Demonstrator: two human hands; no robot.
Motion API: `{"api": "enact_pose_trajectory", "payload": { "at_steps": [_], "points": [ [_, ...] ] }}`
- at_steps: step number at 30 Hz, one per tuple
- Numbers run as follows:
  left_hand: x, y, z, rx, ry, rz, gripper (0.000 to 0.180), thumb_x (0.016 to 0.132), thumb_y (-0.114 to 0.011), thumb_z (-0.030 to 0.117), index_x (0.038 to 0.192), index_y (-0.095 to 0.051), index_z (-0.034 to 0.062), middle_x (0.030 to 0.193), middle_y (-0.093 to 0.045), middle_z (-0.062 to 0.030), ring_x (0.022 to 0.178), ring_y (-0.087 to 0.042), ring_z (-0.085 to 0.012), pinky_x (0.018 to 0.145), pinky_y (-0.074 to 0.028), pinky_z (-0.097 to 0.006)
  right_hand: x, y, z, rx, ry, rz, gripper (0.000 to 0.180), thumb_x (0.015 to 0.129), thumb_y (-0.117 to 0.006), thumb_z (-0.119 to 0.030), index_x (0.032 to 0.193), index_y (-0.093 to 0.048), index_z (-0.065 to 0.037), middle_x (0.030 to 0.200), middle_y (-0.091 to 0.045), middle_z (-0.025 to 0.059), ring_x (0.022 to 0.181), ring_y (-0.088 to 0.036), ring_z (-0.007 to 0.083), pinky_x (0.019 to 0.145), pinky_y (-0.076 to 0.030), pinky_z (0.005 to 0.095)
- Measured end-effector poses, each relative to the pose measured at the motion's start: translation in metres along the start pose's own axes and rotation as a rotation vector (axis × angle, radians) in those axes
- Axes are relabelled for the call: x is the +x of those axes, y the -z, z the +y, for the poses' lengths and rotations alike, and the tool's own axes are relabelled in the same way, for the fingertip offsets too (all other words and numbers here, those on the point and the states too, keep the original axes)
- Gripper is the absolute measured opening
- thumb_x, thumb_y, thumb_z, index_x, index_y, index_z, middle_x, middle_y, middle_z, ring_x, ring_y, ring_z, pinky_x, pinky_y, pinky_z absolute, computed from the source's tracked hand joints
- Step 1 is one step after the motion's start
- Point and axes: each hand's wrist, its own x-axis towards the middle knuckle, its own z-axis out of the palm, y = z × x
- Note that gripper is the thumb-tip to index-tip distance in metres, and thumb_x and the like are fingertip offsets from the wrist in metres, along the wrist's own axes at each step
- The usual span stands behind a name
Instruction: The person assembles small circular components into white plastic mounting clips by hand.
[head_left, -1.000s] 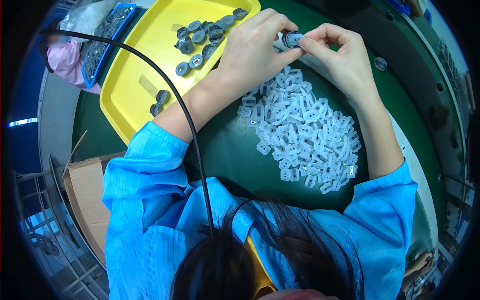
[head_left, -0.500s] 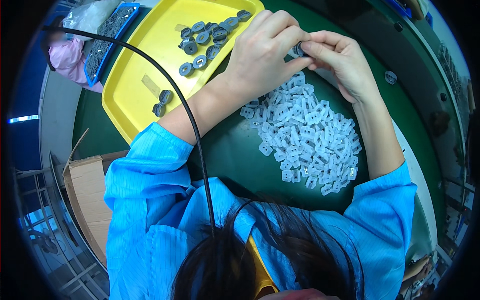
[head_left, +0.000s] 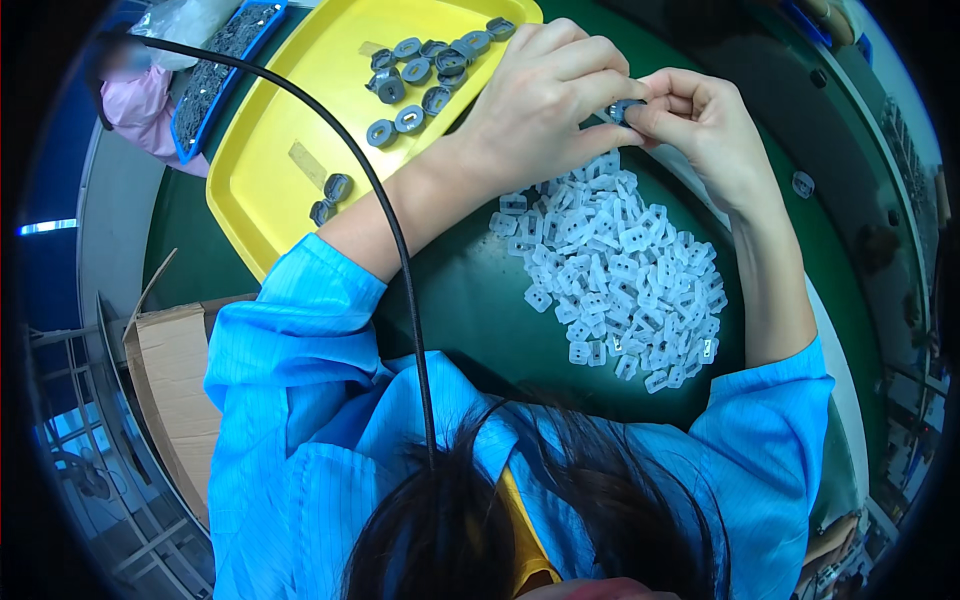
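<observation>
A small dark grey round plastic part (head_left: 622, 110) is held between both hands above the far end of a heap. My left hand (head_left: 552, 100) grips it from the left with thumb and fingers. From the right, my right hand (head_left: 695, 125) pinches the same part between thumb and index finger. Fingers cover most of it. Below my hands lies the heap of small translucent white plastic pieces (head_left: 625, 270), each with dark slots. Left of my left hand, several like grey round parts (head_left: 417, 71) rest in a yellow tray (head_left: 262, 165).
A black cable (head_left: 345, 150) hangs across the view over my left forearm. At far left are a blue tray (head_left: 187, 150) of small dark parts, a person in pink (head_left: 140, 105) and a cardboard box (head_left: 175, 390). One loose clear piece (head_left: 802, 184) lies right on the green table (head_left: 450, 310).
Both hands, still gripping the grey part, sit slightly farther right in the picture. The tray and heap have shifted a little the same way. The part shows at a slightly different angle.
</observation>
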Motion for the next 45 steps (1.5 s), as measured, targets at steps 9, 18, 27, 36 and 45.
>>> {"api": "enact_pose_trajectory", "payload": {
  "at_steps": [9, 18, 27, 36, 45],
  "points": [
    [0.001, -0.005, 0.019, -0.118, 0.14, 0.029, 0.039, 0.067, -0.08, 0.026, 0.098, -0.065, 0.0077, 0.095, -0.06, -0.0076, 0.091, -0.056, -0.026, 0.08, -0.045, -0.036, 0.009, 0.016, 0.023, 0.55, -0.06, -0.32, 0.018, 0.08, -0.064, -0.005, 0.098, -0.061, -0.002, 0.087, -0.062, 0.0025, 0.073, -0.057, 0.0057, 0.069, -0.048, 0.0179],
    [-0.023, 0.023, -0.104, 0.241, 0.744, -0.328, 0.032, 0.082, -0.065, 0.021, 0.108, -0.062, 0.0015, 0.109, -0.06, -0.019, 0.101, -0.059, -0.0353, 0.088, -0.047, -0.039, 0.032, 0.091, 0.071, -0.579, 0.079, 0.603, 0.027, 0.078, -0.07, -0.016, 0.101, -0.065, -0.003, 0.089, -0.066, 0.0051, 0.083, -0.062, 0.0137, 0.075, -0.048, 0.0269],
    [-0.046, 0.001, -0.115, 0.288, 0.613, -0.29, 0.039, 0.082, -0.069, 0.031, 0.109, -0.065, 0.0039, 0.106, -0.064, -0.0152, 0.095, -0.063, -0.031, 0.084, -0.05, -0.037, 0.038, -0.013, 0.028, -0.785, 0.68, -0.036, 0.026, 0.08, -0.057, -0.003, 0.104, -0.066, -0.006, 0.101, -0.061, 0.0131, 0.089, -0.061, 0.0293, 0.081, -0.049, 0.0348],
    [-0.024, 0.023, -0.078, 0.011, 0.595, -0.063, 0.032, 0.083, -0.067, 0.019, 0.107, -0.058, -0.0003, 0.103, -0.062, -0.0184, 0.095, -0.061, -0.0331, 0.081, -0.049, -0.037, 0.006, 0.002, 0.02, -0.825, 0.258, 0.05, 0.025, 0.08, -0.062, -0.01, 0.102, -0.066, 0.001, 0.087, -0.063, 0.0136, 0.079, -0.061, 0.0253, 0.075, -0.049, 0.0343],
    [0.01, 0.016, -0.014, -0.212, 0.608, -0.181, 0.037, 0.079, -0.074, 0.025, 0.107, -0.064, 0.0039, 0.092, -0.066, -0.0094, 0.082, -0.063, -0.0165, 0.073, -0.049, -0.027, 0.014, 0.019, 0.033, -0.745, 0.284, 0.195, 0.02, 0.081, -0.063, -0.014, 0.095, -0.068, 0.0, 0.088, -0.065, 0.0123, 0.079, -0.063, 0.0238, 0.075, -0.049, 0.034]
  ]
}}
